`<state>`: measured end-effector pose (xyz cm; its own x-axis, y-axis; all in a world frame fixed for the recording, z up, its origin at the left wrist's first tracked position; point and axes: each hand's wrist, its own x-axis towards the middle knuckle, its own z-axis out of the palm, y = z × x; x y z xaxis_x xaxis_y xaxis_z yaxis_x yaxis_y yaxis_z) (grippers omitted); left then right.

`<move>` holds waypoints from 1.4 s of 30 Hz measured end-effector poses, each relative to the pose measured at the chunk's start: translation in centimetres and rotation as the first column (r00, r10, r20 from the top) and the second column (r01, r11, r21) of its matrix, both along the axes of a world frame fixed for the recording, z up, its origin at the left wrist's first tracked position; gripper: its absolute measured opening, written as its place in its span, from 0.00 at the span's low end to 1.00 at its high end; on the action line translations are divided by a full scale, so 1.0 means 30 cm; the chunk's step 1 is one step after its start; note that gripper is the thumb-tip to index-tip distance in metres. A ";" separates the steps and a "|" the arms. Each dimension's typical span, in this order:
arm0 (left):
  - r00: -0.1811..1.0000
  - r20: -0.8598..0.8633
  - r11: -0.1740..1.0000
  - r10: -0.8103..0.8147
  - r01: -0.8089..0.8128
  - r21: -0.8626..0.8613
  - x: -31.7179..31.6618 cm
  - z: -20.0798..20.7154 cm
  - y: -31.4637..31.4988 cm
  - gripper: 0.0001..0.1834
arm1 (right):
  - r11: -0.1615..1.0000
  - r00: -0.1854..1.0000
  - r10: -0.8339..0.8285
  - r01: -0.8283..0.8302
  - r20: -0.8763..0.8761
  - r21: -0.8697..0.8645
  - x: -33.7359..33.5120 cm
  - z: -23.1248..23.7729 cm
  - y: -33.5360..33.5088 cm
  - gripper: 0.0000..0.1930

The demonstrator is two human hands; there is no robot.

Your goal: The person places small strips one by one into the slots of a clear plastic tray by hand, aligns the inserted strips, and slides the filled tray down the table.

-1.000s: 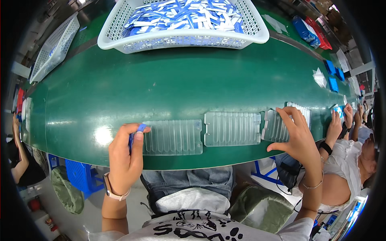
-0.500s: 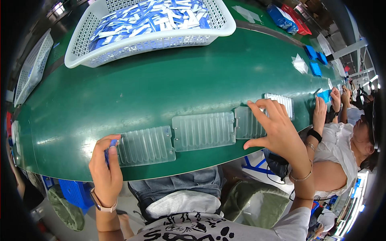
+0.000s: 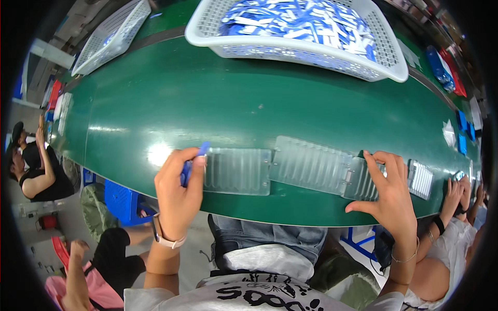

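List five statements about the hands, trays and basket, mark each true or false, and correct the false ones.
1. The left hand holds blue plastic. True.
2. The right thumb and index finger are pinched together. False: on the right hand, they are spread apart.
3. The left hand is at the left end of the leftmost clear ribbed tray. True.
4. The big white perforated basket holds only red pieces. False: it is heaped with blue and white pieces.
5. That basket stands beyond the trays, on the far side from the person. True.
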<state>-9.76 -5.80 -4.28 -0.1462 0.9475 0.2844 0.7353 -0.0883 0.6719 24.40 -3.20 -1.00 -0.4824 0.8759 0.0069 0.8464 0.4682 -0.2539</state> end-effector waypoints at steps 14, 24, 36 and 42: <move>0.482 0.870 0.733 -0.100 0.628 -0.264 0.334 0.079 -0.013 0.07 | 0.884 0.435 -0.304 -0.204 -0.848 -0.421 -0.117 -0.017 -0.083 0.14; 0.501 0.826 0.608 -0.259 0.749 -0.264 0.508 0.041 -0.013 0.05 | 0.945 0.341 -0.306 0.224 -0.889 -0.240 0.066 -0.062 -0.194 0.08; 0.144 0.957 0.337 0.252 0.914 -0.226 0.537 0.031 0.041 0.21 | 0.920 0.954 -0.286 0.299 -0.087 0.253 0.175 -0.075 -0.187 0.13; 0.285 0.957 0.353 0.057 0.891 -0.287 0.570 0.016 0.044 0.12 | 0.925 0.853 -0.315 0.374 -0.416 0.066 0.161 -0.065 -0.166 0.14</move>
<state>7.34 -4.49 -3.79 0.7013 0.5917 -0.3975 -0.1067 0.6385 0.7622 29.23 -8.18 -2.95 -0.0815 0.9610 0.2642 0.8046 0.2199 -0.5516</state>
